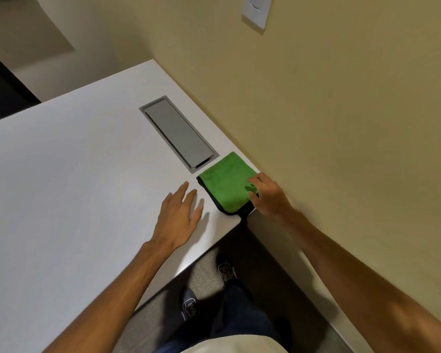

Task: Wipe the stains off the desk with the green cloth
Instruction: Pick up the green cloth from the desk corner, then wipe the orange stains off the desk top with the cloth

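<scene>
The right hand (pixel 267 194) is curled on the folded green microfibre cloth (pixel 227 184); beside the cloth, the left hand (pixel 180 215) is spread flat on the white table (pixel 74 161).

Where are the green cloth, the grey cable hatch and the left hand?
green cloth (pixel 225 183): head view, middle of its folded top.
cable hatch (pixel 180 133): head view, centre of lid.
left hand (pixel 177 220): head view, back of hand.

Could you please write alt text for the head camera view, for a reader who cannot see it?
A person's right hand rests on a folded green cloth at the corner of a white desk, beside a closed grey cable hatch. The left hand lies flat on the desk nearby.
</scene>
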